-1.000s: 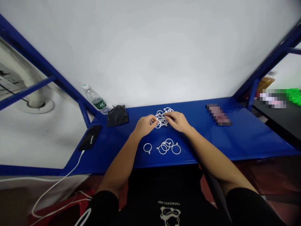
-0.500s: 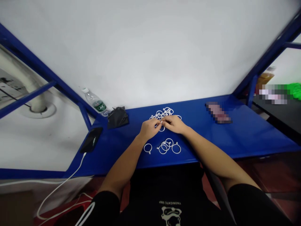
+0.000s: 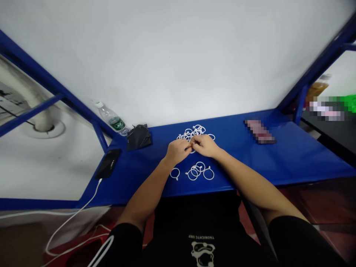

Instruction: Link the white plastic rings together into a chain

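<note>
My left hand (image 3: 178,150) and my right hand (image 3: 206,146) meet over the middle of the blue table, fingertips pinched together. Between them is a white curtain ring (image 3: 192,151); its lower curve shows beneath the fingers, while the part being gripped is hidden. Just beyond the hands lies a heap of similar white rings (image 3: 199,128), overlapping one another. Closer to my body, several rings with small tabs (image 3: 208,180) lie loosely grouped. A single ring (image 3: 177,178) rests to their left, near my left forearm.
A water bottle (image 3: 116,124) leans at the back left beside a black plastic bag (image 3: 139,137). A black phone (image 3: 108,164) with a white cable (image 3: 96,193) lies at the left edge. A blurred pinkish item (image 3: 260,131) is on the right. Blue frame bars (image 3: 299,104) flank the table (image 3: 292,155).
Both hands stay over the same spot, with the fingertips shifting slightly around the ring. The view has tilted a little; the loose rings and heap look unchanged.
</note>
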Demonstrator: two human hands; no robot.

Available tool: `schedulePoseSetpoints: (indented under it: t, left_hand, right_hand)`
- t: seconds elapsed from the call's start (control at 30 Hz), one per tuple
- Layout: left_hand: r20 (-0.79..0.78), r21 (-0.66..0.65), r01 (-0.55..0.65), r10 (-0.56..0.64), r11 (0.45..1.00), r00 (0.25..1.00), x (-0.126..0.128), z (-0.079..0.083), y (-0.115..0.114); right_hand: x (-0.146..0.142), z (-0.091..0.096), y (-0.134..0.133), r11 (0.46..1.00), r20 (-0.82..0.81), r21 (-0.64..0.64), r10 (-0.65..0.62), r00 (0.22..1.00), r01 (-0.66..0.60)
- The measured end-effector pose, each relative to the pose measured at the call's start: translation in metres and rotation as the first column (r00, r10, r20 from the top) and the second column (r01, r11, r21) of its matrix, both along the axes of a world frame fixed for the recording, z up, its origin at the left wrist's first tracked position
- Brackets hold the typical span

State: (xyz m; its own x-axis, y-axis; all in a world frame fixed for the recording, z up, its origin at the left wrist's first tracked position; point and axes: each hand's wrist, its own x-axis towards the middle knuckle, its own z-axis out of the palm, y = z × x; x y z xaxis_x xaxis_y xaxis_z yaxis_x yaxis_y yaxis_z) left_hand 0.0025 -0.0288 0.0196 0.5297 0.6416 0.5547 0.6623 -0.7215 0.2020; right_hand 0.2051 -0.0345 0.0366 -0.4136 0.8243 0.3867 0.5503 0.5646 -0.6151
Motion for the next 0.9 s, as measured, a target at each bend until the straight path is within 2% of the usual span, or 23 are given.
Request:
schedulePoseSetpoints:
  t: [0.1,0.2,0.33,0.4,0.43,0.47,0.5,0.53,0.57,0.63,0.73,0.9]
  left_hand:
    - [0.028,-0.033,0.0,0.001,0.999,1.0,0.003,-0.002,-0.001]
    - [0.102,-0.071,0.001,0.006,0.997,0.995,0.002,0.003,-0.001]
    - [0.213,-0.161,-0.019,0.054,0.987,0.975,-0.019,0.026,0.001]
    - [0.171,-0.28,0.003,0.047,0.96,0.984,-0.036,0.039,0.002]
    - [0.11,-0.378,0.034,0.008,0.925,0.994,-0.045,0.043,0.003]
    - [0.039,-0.496,0.073,-0.062,0.865,0.997,-0.052,0.046,0.003]
    - [-0.037,-0.618,0.098,-0.153,0.78,0.988,-0.058,0.047,0.003]
    - [-0.109,-0.703,0.081,-0.22,0.707,0.969,-0.061,0.046,0.004]
    - [-0.168,-0.738,0.039,-0.24,0.673,0.956,-0.062,0.044,0.004]
    - [-0.26,-0.742,-0.041,-0.23,0.669,0.938,-0.057,0.038,0.004]
    - [-0.341,-0.687,-0.116,-0.177,0.717,0.923,-0.044,0.033,0.002]
    - [-0.394,-0.646,-0.232,-0.057,0.727,0.917,-0.031,0.04,-0.001]
  right_hand:
    - [-0.003,-0.001,0.0,1.0,-0.007,-0.003,-0.021,1.0,0.021]
    - [0.0,-0.001,0.001,0.999,-0.052,-0.005,-0.043,0.998,0.043]
    - [0.013,-0.003,0.012,0.988,-0.046,0.07,-0.135,0.99,0.138]
    - [0.023,-0.005,0.02,0.974,-0.033,0.11,-0.197,0.98,0.2]
    - [0.028,-0.006,0.023,0.962,-0.045,0.124,-0.238,0.97,0.242]
    - [0.032,-0.006,0.026,0.953,-0.058,0.125,-0.269,0.961,0.275]
    - [0.036,-0.007,0.028,0.948,-0.068,0.119,-0.29,0.955,0.296]
    - [0.038,-0.007,0.03,0.944,-0.076,0.113,-0.304,0.95,0.311]
    - [0.039,-0.007,0.03,0.942,-0.079,0.109,-0.31,0.947,0.317]
    - [0.039,-0.007,0.028,0.945,-0.072,0.114,-0.299,0.952,0.305]
    - [0.032,-0.006,0.023,0.958,-0.041,0.145,-0.245,0.969,0.249]
    - [0.023,-0.008,0.018,0.965,-0.002,0.196,-0.176,0.984,0.173]
